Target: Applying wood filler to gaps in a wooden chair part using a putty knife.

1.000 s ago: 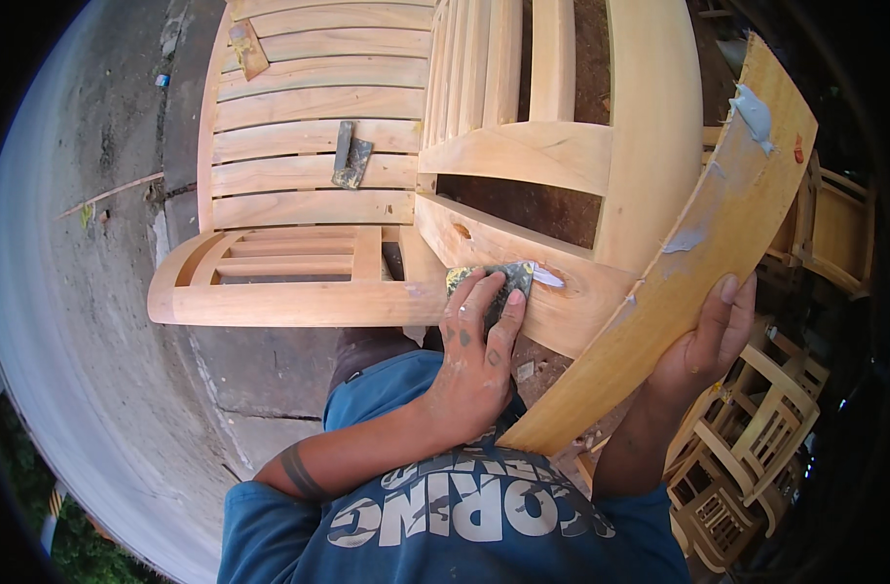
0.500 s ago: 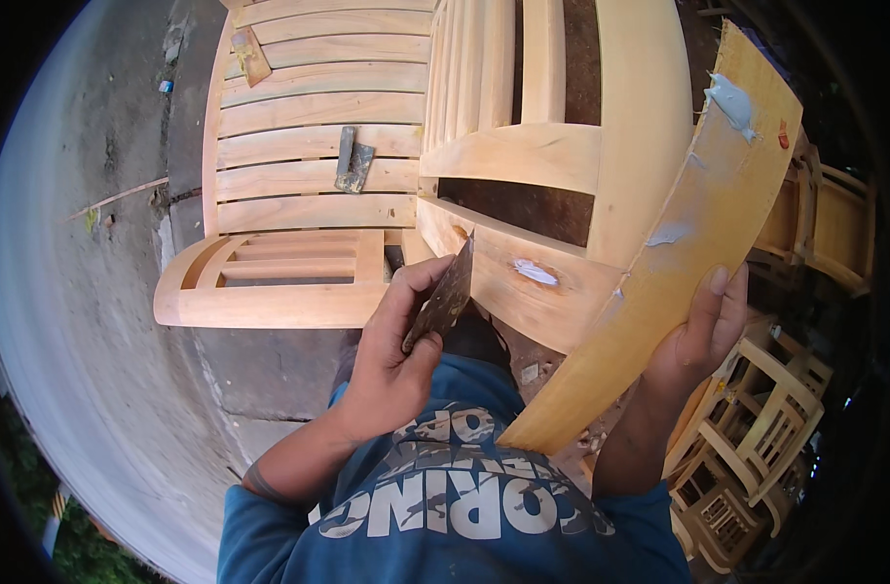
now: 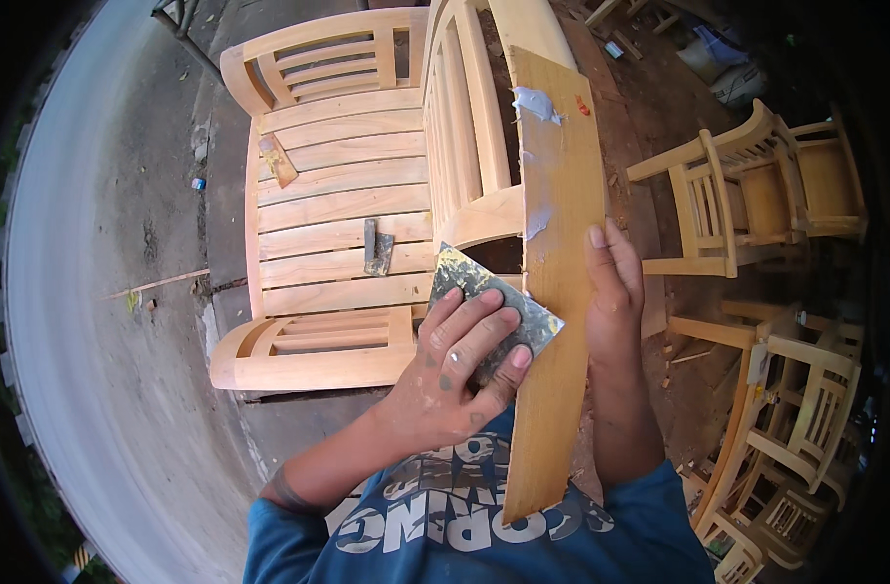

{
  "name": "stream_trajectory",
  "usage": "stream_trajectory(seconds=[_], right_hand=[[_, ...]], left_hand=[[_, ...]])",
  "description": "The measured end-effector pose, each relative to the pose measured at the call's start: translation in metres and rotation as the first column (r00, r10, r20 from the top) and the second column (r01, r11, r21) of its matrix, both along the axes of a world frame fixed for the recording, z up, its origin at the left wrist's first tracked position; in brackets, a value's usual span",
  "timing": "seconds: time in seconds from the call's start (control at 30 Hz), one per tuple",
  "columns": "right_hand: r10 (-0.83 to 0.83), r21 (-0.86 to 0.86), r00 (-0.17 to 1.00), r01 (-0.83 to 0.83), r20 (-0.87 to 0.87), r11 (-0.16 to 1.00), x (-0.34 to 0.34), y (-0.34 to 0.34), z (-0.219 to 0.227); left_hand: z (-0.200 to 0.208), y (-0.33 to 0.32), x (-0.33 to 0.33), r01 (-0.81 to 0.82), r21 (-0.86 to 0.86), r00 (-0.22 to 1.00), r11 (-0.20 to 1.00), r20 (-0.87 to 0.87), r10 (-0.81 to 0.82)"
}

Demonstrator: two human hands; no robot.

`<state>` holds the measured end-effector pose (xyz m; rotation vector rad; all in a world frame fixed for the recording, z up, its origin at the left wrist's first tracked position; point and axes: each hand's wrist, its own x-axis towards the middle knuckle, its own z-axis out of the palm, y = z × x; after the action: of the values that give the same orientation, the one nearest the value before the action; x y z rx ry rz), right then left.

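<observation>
My left hand (image 3: 464,365) grips a flat, stained metal putty scraper (image 3: 484,289), fingers spread over its face. One corner of the scraper touches or overlaps the edge of a long yellowish wooden board (image 3: 562,224). That board is held upright by my right hand (image 3: 615,277), its thumb on the front and its fingers around the right edge. Dabs of pale bluish putty (image 3: 536,104) sit near the board's top and along its left edge. Beyond lies a slatted wooden bench (image 3: 343,185), partly hidden by the board and my left hand.
On the bench seat rest a small dark scraper (image 3: 378,251) and a yellow-stained scraper (image 3: 278,163). Wooden chairs (image 3: 727,195) stand to the right, with stacked chair frames (image 3: 800,419) nearer. A grey pavement (image 3: 153,204) runs along the left.
My left hand has turned the scraper flat and brought it right, to the board's edge. The board has swung more upright, and the view has shifted, showing more of the bench's far end.
</observation>
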<state>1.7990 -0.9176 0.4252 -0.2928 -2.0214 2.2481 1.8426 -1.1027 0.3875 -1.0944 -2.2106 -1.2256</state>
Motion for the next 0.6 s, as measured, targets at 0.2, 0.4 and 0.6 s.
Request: stream_trajectory(seconds=[0.2,0.4,0.6], right_hand=[[0.080,0.209,0.990,-0.054,-0.118,0.976,0.008,0.012,0.014],[0.192,0.614,0.973,-0.074,-0.127,0.786,0.015,0.001,0.016],[0.186,0.655,0.974,-0.059,-0.126,0.753,0.025,-0.010,0.016]], left_hand=[[-0.023,-0.035,0.013,-0.053,-0.254,0.962,0.966,0.245,0.117],[0.071,-0.047,-0.001,0.099,-0.242,0.891,0.965,0.454,0.023],[0.067,-0.038,0.003,0.143,-0.373,0.897,0.917,0.441,0.040]])
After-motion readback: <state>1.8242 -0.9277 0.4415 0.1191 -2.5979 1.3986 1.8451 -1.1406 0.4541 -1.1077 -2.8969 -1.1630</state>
